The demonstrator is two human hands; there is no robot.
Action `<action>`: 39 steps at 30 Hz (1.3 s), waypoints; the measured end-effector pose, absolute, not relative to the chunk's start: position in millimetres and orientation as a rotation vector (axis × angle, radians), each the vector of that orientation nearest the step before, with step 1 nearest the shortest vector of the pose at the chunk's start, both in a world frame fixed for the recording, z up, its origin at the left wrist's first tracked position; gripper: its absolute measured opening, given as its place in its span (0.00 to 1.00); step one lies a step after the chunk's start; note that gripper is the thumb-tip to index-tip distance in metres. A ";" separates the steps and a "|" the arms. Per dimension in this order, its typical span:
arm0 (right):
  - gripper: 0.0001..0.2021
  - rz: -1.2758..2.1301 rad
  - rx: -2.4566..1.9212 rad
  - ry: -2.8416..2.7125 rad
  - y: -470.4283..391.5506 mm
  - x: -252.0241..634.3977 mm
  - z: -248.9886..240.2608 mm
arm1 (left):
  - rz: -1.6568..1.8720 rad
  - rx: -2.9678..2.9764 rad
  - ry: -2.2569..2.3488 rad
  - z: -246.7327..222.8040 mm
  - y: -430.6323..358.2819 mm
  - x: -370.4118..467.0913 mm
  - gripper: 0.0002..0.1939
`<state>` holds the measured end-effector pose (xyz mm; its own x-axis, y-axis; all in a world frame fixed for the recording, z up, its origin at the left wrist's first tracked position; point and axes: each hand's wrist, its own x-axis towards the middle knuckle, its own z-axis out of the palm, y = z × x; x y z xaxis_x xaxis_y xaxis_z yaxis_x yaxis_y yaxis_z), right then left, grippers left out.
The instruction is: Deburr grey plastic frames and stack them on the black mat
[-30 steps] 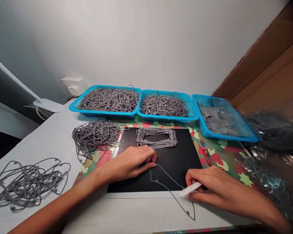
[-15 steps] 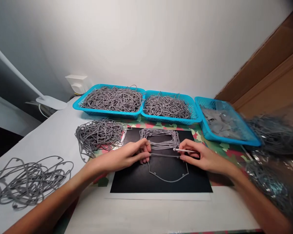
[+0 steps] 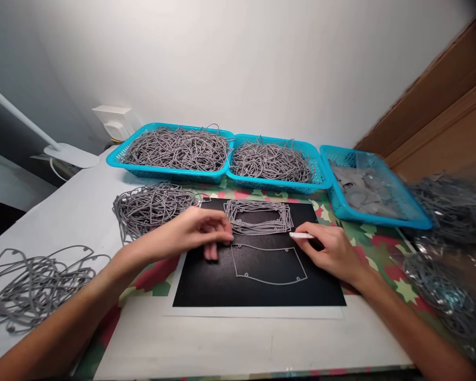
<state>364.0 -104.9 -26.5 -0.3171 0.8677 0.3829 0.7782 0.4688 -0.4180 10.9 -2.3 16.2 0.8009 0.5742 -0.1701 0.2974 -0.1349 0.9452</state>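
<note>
Fingers of the left hand point(image 3: 200, 227) curl loosely, thumb and forefinger close together by one corner of a thin grey loop point(image 3: 275, 284); from where I stand I cannot tell whether they pinch it. The right hand point(image 3: 330, 247) has its fingers clamped on a white stick point(image 3: 301, 236), its tip near the loop's far right corner. The loop lies flat on a black sheet point(image 3: 206, 290), just nearer than a stack of similar loops point(image 3: 257, 229). I'd expect it to weigh almost nothing and flop like soft rubber, more grippy than slippery; a hard tug at the small tabs point(image 3: 246, 274) might tear it. Two corners, taken lightly, look the best hold, since one alone would probably let it sag and twist. Beyond, tangled loops fill two blue baskets point(image 3: 170, 170), and a loose tangle point(image 3: 35, 288) lies leftward on the tabletop point(image 3: 59, 217).
</note>
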 end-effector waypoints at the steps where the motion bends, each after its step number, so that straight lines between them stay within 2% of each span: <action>1: 0.08 0.100 -1.328 -2.141 -104.9 364.4 -28.8 | 0.350 1.723 0.750 16.9 -1.1 9.6 0.14; 7: 0.08 -0.126 -1.268 -2.034 -104.7 361.6 -30.8 | 0.758 1.716 1.098 15.0 -2.6 7.8 0.30; 16: 0.08 -0.264 -1.334 -1.999 -108.3 344.3 -29.3 | 1.039 1.920 0.882 1.2 0.1 21.5 0.14; 22: 0.10 -0.257 -1.302 -2.052 -106.9 345.2 -30.0 | 1.134 2.159 0.845 2.3 -1.5 16.4 0.25; 27: 0.15 -0.240 -1.251 -2.133 -104.0 347.3 -28.1 | 1.132 2.275 0.740 -2.2 -2.9 10.8 0.15; 32: 0.17 -0.238 -1.226 -2.158 -102.3 347.5 -26.3 | 1.237 2.580 0.771 -6.6 -3.5 13.4 0.16; 39: 0.11 -0.163 -1.204 -2.102 -100.0 349.0 -26.9 | 1.273 2.393 1.044 -4.5 -2.0 14.6 0.16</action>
<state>349.0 -100.0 -26.9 -0.3243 0.7099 0.6252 0.7977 0.5605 -0.2225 14.6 -2.0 -4.5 0.3666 0.6869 0.6275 0.4812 -0.7172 0.5040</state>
